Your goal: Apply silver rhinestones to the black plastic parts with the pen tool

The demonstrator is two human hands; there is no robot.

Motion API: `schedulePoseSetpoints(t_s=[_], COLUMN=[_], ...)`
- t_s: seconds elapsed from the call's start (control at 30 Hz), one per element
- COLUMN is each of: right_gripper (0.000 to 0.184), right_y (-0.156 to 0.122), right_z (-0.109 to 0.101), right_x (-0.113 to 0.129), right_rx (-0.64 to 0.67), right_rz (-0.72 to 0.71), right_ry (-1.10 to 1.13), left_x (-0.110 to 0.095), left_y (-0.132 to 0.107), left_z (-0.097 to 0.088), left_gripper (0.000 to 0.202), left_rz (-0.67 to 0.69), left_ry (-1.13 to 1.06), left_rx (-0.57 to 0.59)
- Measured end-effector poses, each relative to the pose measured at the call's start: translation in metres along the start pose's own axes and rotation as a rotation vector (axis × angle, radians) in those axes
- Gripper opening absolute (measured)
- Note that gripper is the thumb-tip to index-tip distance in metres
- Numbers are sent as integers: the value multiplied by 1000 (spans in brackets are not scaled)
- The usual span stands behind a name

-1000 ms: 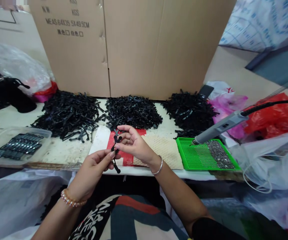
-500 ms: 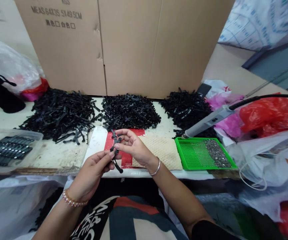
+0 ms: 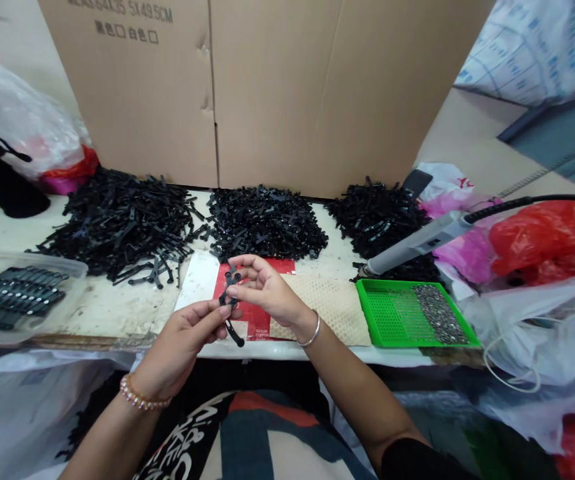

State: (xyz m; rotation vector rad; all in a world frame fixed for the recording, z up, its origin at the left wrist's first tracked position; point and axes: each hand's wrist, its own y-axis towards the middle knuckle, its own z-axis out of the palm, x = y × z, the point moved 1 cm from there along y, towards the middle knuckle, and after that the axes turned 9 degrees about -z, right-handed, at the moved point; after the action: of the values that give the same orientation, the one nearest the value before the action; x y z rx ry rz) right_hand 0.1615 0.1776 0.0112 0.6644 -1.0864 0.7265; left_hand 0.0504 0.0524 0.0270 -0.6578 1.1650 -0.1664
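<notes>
Both hands meet in the lower middle of the frame, just above the near edge of the white table (image 3: 117, 310). Left hand (image 3: 180, 347), wearing a beaded bracelet at the wrist, pinches the lower part of a small cluster of black plastic pieces (image 3: 230, 300) between thumb and fingertips. Right hand (image 3: 267, 290), with a silver bangle on its wrist, grips the upper part of the same cluster, its fingers curled round it. One slim piece with a round end hangs down from the cluster toward the table edge. How many pieces are in the cluster is hard to tell at this size; it looks like two or three.

Under the hands lies a red card (image 3: 253, 313), and just right of it a beige mesh mat (image 3: 334, 307). Further right sits a green tray (image 3: 392, 313), with a heap of tiny grey metal bits (image 3: 440, 313) on its right half. A grey pen-shaped tool (image 3: 417, 241) on a black cable rests with its tip near the tray's upper left corner.

Across the middle of the frame three heaps of black plastic parts lie in a row: the left pile (image 3: 122, 223), the middle pile (image 3: 267, 223) and the right pile (image 3: 380, 220). Behind them stands a large cardboard box (image 3: 267, 93). At the left edge a clear tray (image 3: 22, 300) holds black parts laid in a row. Plastic bags, red (image 3: 552, 240) and pink (image 3: 467, 247), crowd the right side.
</notes>
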Motion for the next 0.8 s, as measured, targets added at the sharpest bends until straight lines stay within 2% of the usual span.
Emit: schedulePoseSetpoints(t_s=[0.27, 0.37, 0.47, 0.6, 0.7, 0.73, 0.8], right_gripper=[51, 54, 49, 43, 40, 39, 37], right_y=[1, 0, 0, -1, -6, -8, -10], right_z=[6, 9, 12, 16, 22, 24, 26], right_x=[-1, -4, -10, -17, -20, -22, -28], right_rx=[-5, -56, -154, -253, -240, -226, -230], right_rz=[0, 25, 37, 33, 33, 32, 33], right_ry=[0, 45, 92, 79, 14, -11, -74], left_x=[5, 6, 5, 8, 7, 4, -9], left_y=[2, 2, 4, 8, 7, 6, 3], left_z=[-9, -13, -14, -13, -10, -9, -9], left_gripper=[34, 35, 42, 63, 67, 64, 55], left_rz=[-36, -66, -63, 7, 101, 129, 166], left_ry=[-74, -105, -186, -279, -262, -241, -149], left_rx=[10, -17, -94, -229, -313, -313, -236])
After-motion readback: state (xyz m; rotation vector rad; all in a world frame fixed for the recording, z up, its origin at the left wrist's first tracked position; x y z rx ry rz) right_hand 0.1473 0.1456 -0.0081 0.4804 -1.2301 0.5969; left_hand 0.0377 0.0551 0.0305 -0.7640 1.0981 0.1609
